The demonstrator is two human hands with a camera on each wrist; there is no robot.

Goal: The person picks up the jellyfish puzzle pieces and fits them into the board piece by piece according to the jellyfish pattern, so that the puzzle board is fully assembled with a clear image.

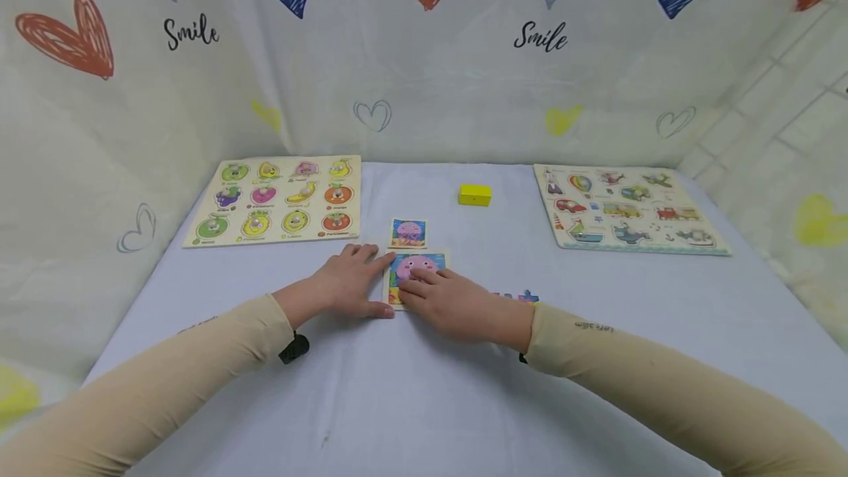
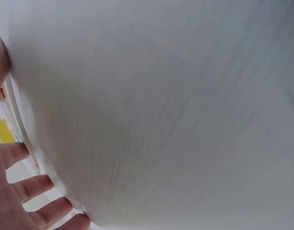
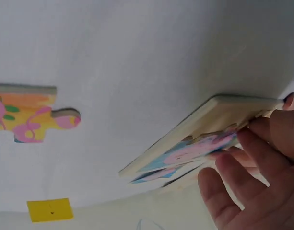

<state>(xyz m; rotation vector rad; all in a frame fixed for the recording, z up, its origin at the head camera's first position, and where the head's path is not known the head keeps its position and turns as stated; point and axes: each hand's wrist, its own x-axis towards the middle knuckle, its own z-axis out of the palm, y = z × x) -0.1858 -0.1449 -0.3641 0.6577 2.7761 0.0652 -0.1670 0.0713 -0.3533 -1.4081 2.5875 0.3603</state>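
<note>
A small framed jigsaw puzzle [image 1: 417, 262] with a pink sea creature lies flat at the table's middle. My left hand [image 1: 351, 282] is spread at its left edge, with index finger and thumb touching the frame. Over the puzzle's lower part lies my right hand [image 1: 457, 308], its fingertips on the picture. In the right wrist view its bent fingers [image 3: 262, 148] meet the puzzle board [image 3: 185, 139]; whether they pinch a piece is hidden. Just behind lies a small picture card [image 1: 408, 232] with a similar pink creature. A loose jigsaw piece [image 3: 36, 117] rests right of the board.
A yellow block [image 1: 475, 195] stands farther back. At the back left lies a fruit peg puzzle board [image 1: 278, 201], and at the back right a vehicle puzzle board [image 1: 629, 208]. A blue loose piece [image 1: 528, 297] shows past my right wrist. A heart-printed cloth [image 1: 464, 79] hangs behind the table.
</note>
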